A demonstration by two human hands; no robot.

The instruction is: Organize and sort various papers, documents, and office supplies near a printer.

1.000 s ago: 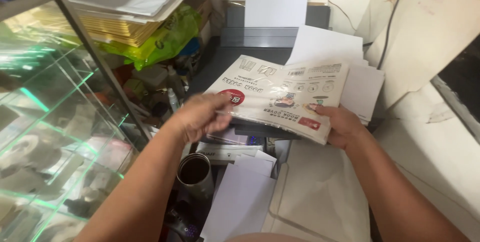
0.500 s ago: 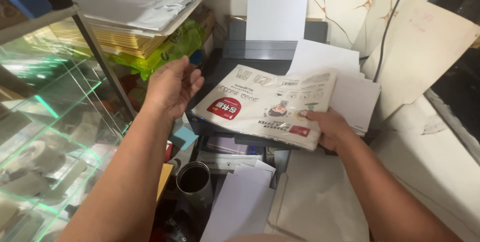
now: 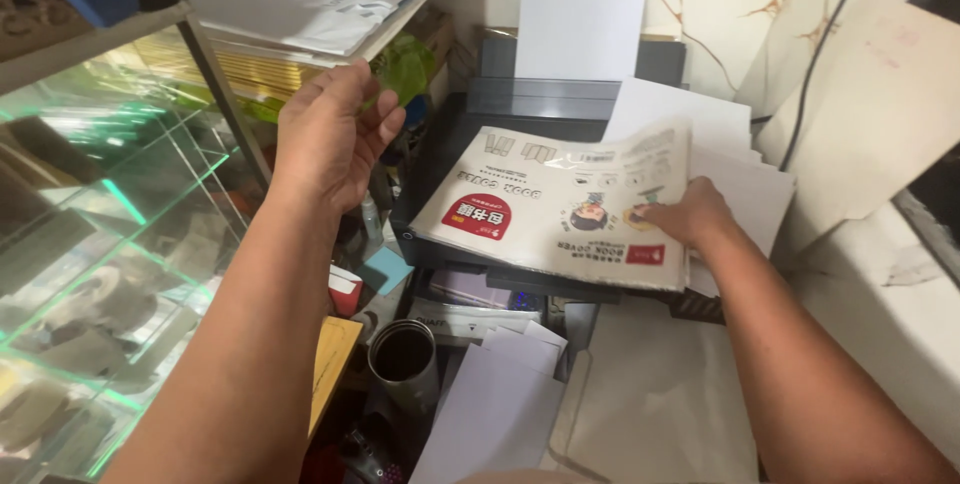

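Pack [image 3: 560,209], centre frame: flat on the printer [image 3: 440,159]. Your right hand [image 3: 690,214] now presses it, fingers together on top; a second ago it gripped the edge. Your left hand [image 3: 330,139], upper left, has lifted clear, fingers loosely apart, empty.

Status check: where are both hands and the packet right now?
Left hand raised, open, empty, near the shelf. Right hand flat on packet. Packet lies on printer; loose paper beside it.

Cream pkt [image 3: 560,209] w/ red label, black printer [image 3: 450,144].
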